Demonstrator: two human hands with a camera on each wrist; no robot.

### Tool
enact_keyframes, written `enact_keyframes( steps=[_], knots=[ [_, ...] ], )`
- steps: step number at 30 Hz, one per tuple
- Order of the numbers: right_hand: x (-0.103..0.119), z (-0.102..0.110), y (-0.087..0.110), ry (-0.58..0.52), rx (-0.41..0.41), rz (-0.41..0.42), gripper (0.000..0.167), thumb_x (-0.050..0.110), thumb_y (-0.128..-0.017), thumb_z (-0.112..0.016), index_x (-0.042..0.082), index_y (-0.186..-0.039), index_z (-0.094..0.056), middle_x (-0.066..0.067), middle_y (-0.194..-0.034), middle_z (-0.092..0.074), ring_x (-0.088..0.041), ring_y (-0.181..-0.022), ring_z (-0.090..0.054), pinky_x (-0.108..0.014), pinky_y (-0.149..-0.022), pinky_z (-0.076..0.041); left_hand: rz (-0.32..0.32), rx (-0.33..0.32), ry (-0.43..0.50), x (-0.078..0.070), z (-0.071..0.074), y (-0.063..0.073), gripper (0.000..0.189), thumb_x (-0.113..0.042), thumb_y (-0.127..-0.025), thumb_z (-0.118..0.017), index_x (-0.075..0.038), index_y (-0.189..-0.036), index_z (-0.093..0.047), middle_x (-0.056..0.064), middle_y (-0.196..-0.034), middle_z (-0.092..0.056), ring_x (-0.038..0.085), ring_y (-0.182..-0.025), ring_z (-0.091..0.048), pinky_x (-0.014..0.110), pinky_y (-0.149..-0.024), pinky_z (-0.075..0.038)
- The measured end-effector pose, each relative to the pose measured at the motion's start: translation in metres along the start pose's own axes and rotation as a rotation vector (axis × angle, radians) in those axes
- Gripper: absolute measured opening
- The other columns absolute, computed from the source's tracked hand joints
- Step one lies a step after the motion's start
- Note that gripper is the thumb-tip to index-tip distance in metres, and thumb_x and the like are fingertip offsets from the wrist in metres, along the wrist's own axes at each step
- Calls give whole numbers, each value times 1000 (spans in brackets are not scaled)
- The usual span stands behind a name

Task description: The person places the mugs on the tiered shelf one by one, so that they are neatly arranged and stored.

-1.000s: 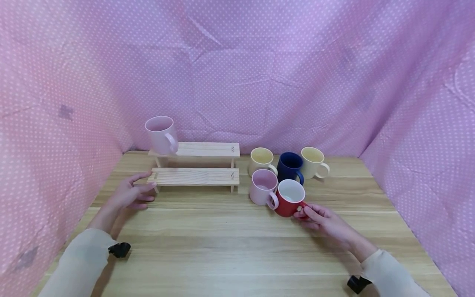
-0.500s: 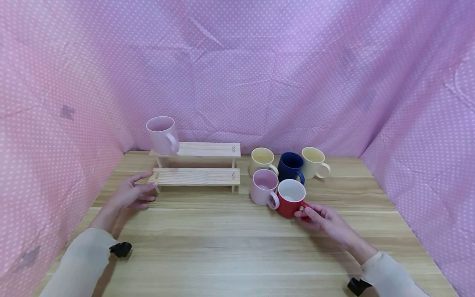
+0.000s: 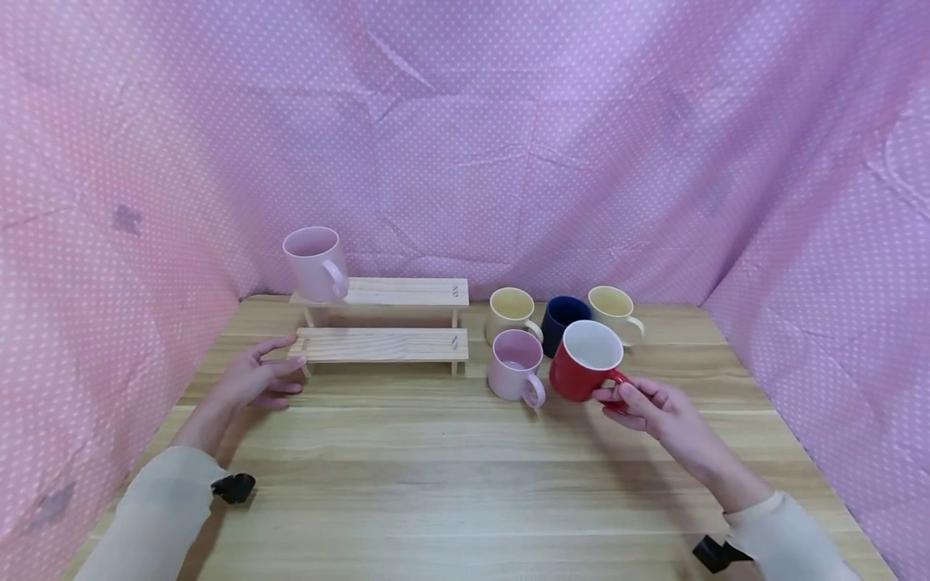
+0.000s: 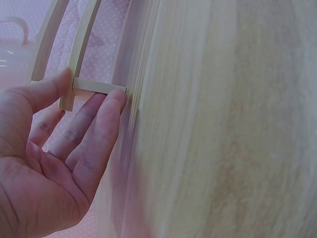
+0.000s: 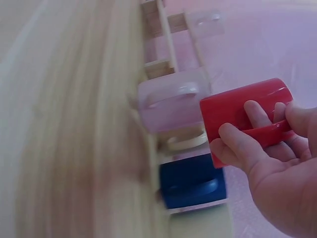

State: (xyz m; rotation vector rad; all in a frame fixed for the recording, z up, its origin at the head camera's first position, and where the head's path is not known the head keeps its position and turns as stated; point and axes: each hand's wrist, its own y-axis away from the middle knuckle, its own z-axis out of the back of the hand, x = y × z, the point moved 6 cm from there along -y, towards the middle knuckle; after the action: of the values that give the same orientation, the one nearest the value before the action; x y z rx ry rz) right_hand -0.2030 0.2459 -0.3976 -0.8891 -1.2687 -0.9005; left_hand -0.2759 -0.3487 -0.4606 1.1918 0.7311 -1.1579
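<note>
Left hand [image 3: 254,379], fingers relaxed, touches the wooden rack [image 3: 385,345], centre-left, while right hand [image 3: 668,420] grips the red mug [image 3: 576,378], centre-right, by its handle [image 5: 271,131].

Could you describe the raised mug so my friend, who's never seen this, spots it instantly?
On the wooden table, find the wooden shelves; look to their right. There the red mug is held above the table, handle in the person's right grip. Its white inside and red outside set it apart from the pink mug, dark blue mug and pale yellow mugs nearby.
</note>
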Motion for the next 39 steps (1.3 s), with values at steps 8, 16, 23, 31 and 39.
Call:
enact_keyframes(
  steps=[8, 16, 23, 31, 39],
  knots=[
    [20, -4, -1, -12, 26, 33, 38, 6, -110, -42, -22, -135, -45, -22, -122, -69, -20, -116, -67, -37, -97, -54, 1, -4, -1, 0, 0, 1, 85, -39, -94, -74, -16, -161, -26, 2, -109, -74, 23, -89, -74, 44, -73, -63],
    [32, -9, -3, -18, 48, 37, 39, 6, -110, -43, -20, -139, -44, -23, -126, -67, -22, -118, -65, -38, -98, -53, -11, -2, -6, -2, 0, 1, 84, -40, -95, -73, -17, -161, -27, 1, -115, -72, 22, -89, -74, 44, -72, -64],
    [42, -12, -5, -168, 108, 17, 31, 5, -111, -39, -9, -130, -58, -17, -122, -70, -28, -117, -66, -40, -99, -53, -5, 1, -5, 0, 1, 1, 85, -40, -94, -74, -17, -161, -27, -2, -113, -72, 22, -89, -74, 44, -73, -63],
    [63, -15, -15, -150, 140, 14, 29, 4, -110, -40, -10, -125, -59, -19, -122, -70, -28, -119, -65, -41, -101, -51, 2, 1, 1, 1, 1, 0, 85, -40, -94, -75, -18, -161, -27, -3, -111, -73, 21, -88, -74, 44, -73, -63],
    [75, -28, -32, -77, 134, 9, 28, 7, -109, -46, -12, -126, -58, -22, -122, -69, -29, -120, -64, -42, -101, -52, 10, 0, 12, 2, 1, -1, 86, -40, -93, -75, -19, -161, -27, -2, -109, -75, 20, -88, -74, 44, -72, -64]
  ],
)
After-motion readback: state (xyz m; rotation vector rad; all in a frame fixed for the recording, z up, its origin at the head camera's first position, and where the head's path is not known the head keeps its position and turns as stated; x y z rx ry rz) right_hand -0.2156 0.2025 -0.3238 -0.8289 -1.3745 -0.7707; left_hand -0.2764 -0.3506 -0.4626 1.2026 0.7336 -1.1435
